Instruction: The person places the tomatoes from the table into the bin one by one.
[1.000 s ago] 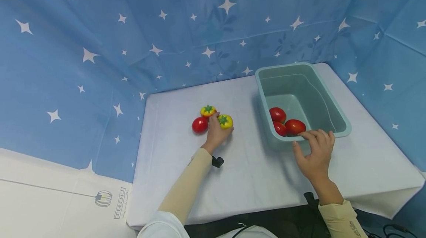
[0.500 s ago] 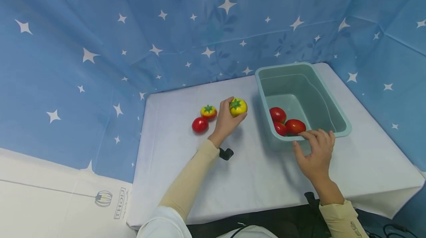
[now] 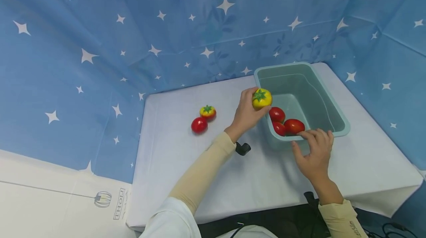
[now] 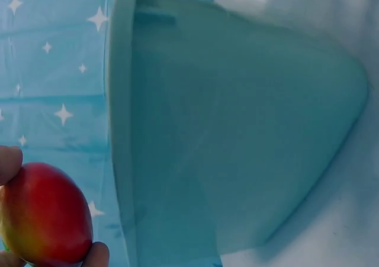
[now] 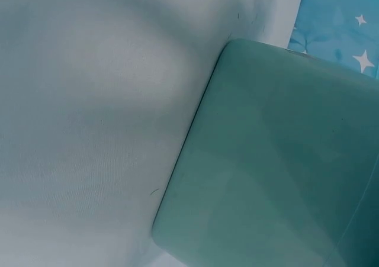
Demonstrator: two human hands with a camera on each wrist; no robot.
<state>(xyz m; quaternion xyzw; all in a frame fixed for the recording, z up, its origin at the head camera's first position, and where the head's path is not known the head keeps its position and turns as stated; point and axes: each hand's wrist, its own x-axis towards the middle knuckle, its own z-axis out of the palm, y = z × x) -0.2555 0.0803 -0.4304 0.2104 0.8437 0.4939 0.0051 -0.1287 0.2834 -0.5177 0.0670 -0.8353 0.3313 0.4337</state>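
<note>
My left hand (image 3: 247, 114) pinches a red tomato (image 3: 262, 99) with a yellow top and green star-shaped calyx. It is above the near left rim of a green-blue plastic bin (image 3: 287, 82). In the left wrist view the tomato (image 4: 50, 219) shows its red underside between fingertips, beside the bin's outer wall (image 4: 237, 131). My right hand (image 3: 314, 158) grips the bin's front rim, fingers over the edge and thumb outside. Inside the bin lie three red tomatoes (image 3: 294, 126) at the near left corner. The right wrist view shows the bin's side (image 5: 254, 160), not the hand.
On the left of the white-covered table (image 3: 173, 164) sit a plain red tomato (image 3: 199, 125) and a yellow-topped one (image 3: 208, 112), close together. A blue star-patterned curtain (image 3: 186, 27) hangs behind. Dark cables (image 3: 396, 227) lie at the lower right.
My left hand has lifted the yellow-topped tomato off the table and carried it right to the bin's edge. The right hand stays on the front rim.
</note>
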